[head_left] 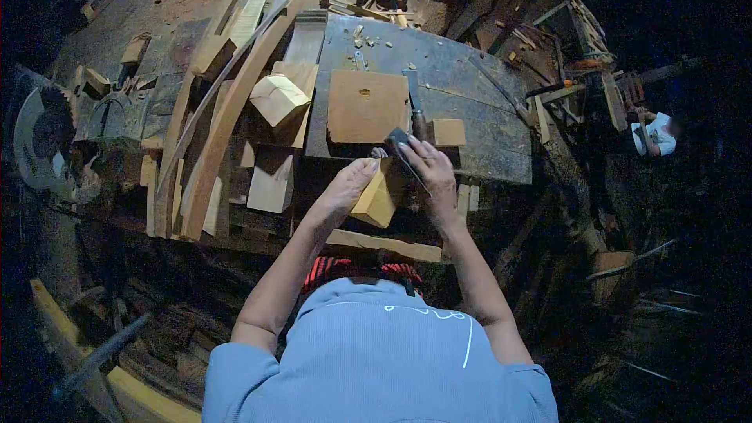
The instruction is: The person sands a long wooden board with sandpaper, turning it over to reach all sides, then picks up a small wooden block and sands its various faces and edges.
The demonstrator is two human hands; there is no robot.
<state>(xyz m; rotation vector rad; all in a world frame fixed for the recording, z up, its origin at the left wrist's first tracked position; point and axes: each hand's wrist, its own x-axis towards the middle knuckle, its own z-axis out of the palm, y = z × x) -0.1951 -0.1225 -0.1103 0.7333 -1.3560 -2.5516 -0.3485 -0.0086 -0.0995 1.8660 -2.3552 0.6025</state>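
Observation:
My left hand (350, 186) is closed at the upper end of a pale yellow wooden block (376, 202), thumb and fingers pinched together. The block is tilted toward me near the front edge of the workbench (489, 137). My right hand (433, 175) grips a dark, flat, narrow tool (401, 143), whose exact kind I cannot tell; it slants beside the block. Just beyond both hands, a thick square board (366, 106) lies on the bench. A chisel-like tool (413, 90) rests along its right side, and a small wooden block (449, 132) sits farther right.
Long curved wooden pieces (235, 117) lean over the left side, beside a cut block (279, 99). A toothed round saw blade (45, 137) stands at far left. Wood chips (362, 35) are scattered at the bench's back. Another person (659, 135) is at far right.

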